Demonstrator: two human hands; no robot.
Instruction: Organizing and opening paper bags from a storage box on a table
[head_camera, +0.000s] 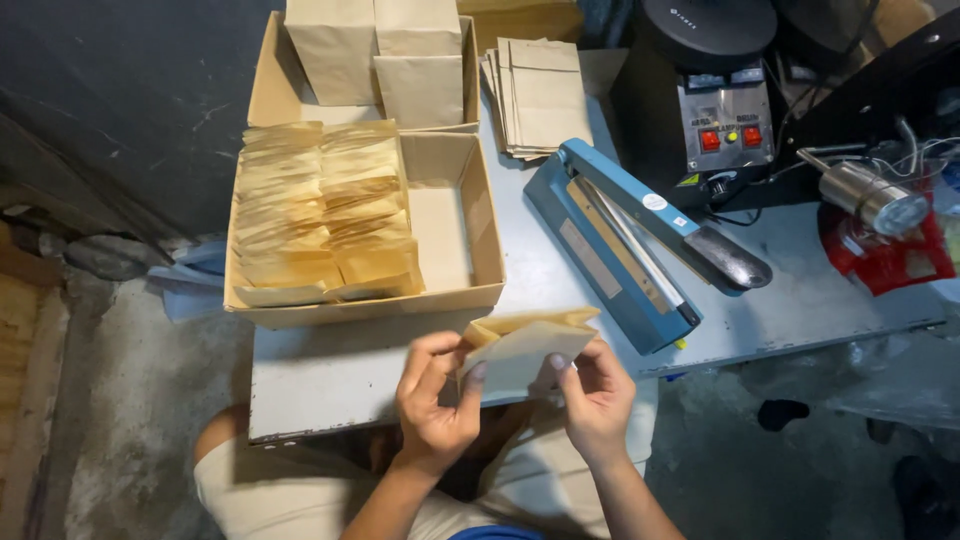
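A small brown paper pouch (525, 350) is held above the near edge of the white table (330, 375), tilted with its top toward the right. My left hand (435, 400) pinches its left side with thumb and fingers. Fingers of my right hand (595, 395) grip its lower right side from beneath. Just beyond the pouch lies a blue impulse heat sealer (620, 240) with its arm raised slightly and its black handle toward the right.
A cardboard box (460, 215) holds rows of filled brown pouches (325, 210). Behind it a second box (275, 85) holds upright bags, beside a stack of flat bags (540, 95). A black machine with red buttons (725, 125) and a metal part (870, 195) stand right.
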